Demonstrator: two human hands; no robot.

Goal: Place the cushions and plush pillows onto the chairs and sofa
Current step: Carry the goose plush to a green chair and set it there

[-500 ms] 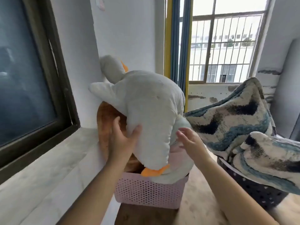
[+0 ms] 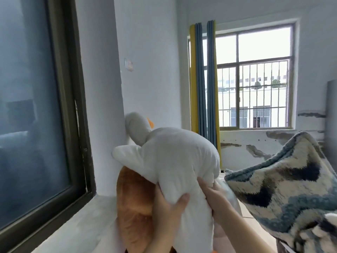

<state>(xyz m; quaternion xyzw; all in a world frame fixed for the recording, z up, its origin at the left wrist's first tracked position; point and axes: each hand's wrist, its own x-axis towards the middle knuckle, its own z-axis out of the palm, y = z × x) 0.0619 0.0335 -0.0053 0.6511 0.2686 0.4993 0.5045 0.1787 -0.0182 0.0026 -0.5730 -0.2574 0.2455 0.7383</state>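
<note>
- Step in hand: lifting the white goose plush (image 2: 175,161) out of where it was stacked — both hands are on its lower body, and its neck and orange beak lean against the white wall (image 2: 149,70) up and to the left.
- The left hand (image 2: 168,214) is clamped on the plush, thumb pressed across the front and fingers wrapped behind; the fabric bunches under the grip.
- The right hand (image 2: 215,196) grips the plush from the other side, fingers dug into the folds just beside the left one.
- Behind the goose sits a brown plush pillow (image 2: 134,207), touching it; the blue-and-cream patterned cushion (image 2: 288,194) stands just beside on the right.
- No chair or sofa is in view, so the next move, as I judge it, calls for carrying the goose clear of the brown pillow and turning to find the seating.
- Against the frame half a second back: the right hand was then apart from the plush with fingers loose — now it holds. The view has tilted up, so the pink basket has dropped out of sight and more of the barred window (image 2: 255,79) shows.
</note>
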